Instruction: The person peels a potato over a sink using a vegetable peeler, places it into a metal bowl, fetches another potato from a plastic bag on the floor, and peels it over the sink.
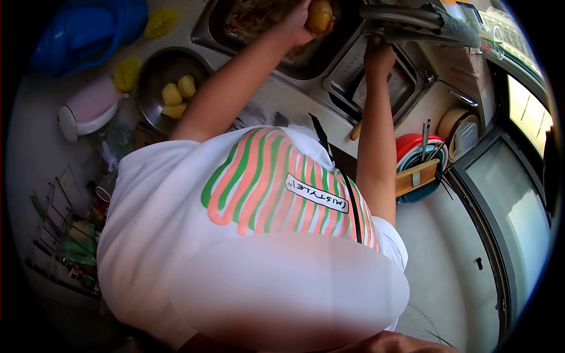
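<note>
My left hand (pixel 300 26) is closed around a yellowish potato (pixel 319 16), above the metal sink (pixel 207 23). Scraps that look like peelings (pixel 253 20) lie in the sink's left basin. Over the perforated metal tray (pixel 347 69) in the right part of the sink, my right hand (pixel 379 57) has its fingers curled in. A small yellowish bit shows at its top, but what it grips is too small to make out. Beside my left forearm stands a metal bowl (pixel 147 88) holding pale yellow potato pieces (pixel 172 94).
A grey cloth (pixel 453 32) hangs over the faucet (pixel 406 17) near my right hand. At left are a blue plastic container (pixel 88 35), a pink-and-white appliance (pixel 91 109) and yellow scrubbers (pixel 160 22). Stacked basins (pixel 412 144) stand right of my right arm, near a window (pixel 524 100).
</note>
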A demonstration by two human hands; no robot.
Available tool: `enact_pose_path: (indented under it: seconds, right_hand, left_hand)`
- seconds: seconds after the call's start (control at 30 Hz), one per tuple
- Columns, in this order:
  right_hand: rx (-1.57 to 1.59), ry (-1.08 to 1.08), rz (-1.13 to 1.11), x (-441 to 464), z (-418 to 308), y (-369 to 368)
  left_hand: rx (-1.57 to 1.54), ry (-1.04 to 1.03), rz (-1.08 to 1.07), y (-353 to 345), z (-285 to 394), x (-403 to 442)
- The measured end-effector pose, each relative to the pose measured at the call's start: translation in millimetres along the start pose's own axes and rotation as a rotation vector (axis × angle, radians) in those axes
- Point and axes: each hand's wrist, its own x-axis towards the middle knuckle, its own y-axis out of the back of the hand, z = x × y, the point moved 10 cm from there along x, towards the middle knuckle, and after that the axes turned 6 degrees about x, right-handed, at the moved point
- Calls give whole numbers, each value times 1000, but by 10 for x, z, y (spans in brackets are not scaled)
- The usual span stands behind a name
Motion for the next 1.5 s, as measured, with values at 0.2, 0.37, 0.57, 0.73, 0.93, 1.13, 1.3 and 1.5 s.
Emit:
enact_pose_path:
  seconds: [0.2,0.37,0.57,0.73,0.93,1.13,1.3,1.5]
  right_hand:
    - [3,-23,3,-2,42,23]
    - [43,-72,9,-30,54,59]
    - [89,28,18,-56,55,88]
    - [106,-52,-15,-81,121,55]
    - [155,-53,-24,-99,146,63]
    - [178,-101,-26,-132,135,96]
    - [227,-143,-12,-144,122,113]
    - [237,-163,-27,-152,70,140]
  left_hand:
    - [126,57,228,158,-20,8]
    - [-96,51,55,31,-158,114]
    - [-31,79,76,-82,-139,-27]
    - [5,69,93,-266,-85,-226]
    - [94,-20,38,-358,8,-271]
    - [307,-135,8,-200,70,-49]
    - [240,-116,134,-442,64,-221]
    - [445,-205,218,-486,78,-401]
